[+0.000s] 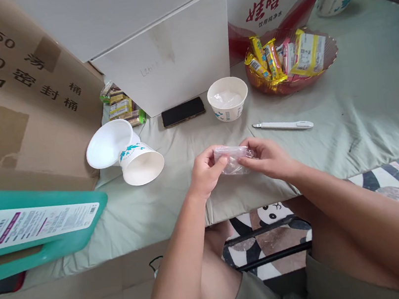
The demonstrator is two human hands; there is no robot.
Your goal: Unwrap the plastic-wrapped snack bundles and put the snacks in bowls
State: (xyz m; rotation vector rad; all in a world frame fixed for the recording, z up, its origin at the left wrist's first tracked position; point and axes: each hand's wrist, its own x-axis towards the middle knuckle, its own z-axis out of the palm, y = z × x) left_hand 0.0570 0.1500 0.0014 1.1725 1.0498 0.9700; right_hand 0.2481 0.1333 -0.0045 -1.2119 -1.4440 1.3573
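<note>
Two bare hands at a cloth-covered counter (188, 198). The left hand (205, 171) and the right hand (270, 156) are set a little apart, each pinching one end of a clear plastic packet (235, 153) between thumb and fingers. The packet lies near the counter's front edge; whether it touches the cloth cannot be told. Behind it stands an upright paper bowl (231, 113) with clear plastic inside; a dark phone (183, 112) lies to that bowl's left, and a slim white cutter (284, 125) to the right, just beyond the right hand. Farther right, a ribbed amber dish (280, 88) contains wrapped snacks (272, 61). At left, a tilted paper cup (131, 154) overlaps a white container (105, 146), both near a large cardboard box (30, 120). A green jug (69, 234) occupies the near left. White boxes (178, 60) form the background.
</note>
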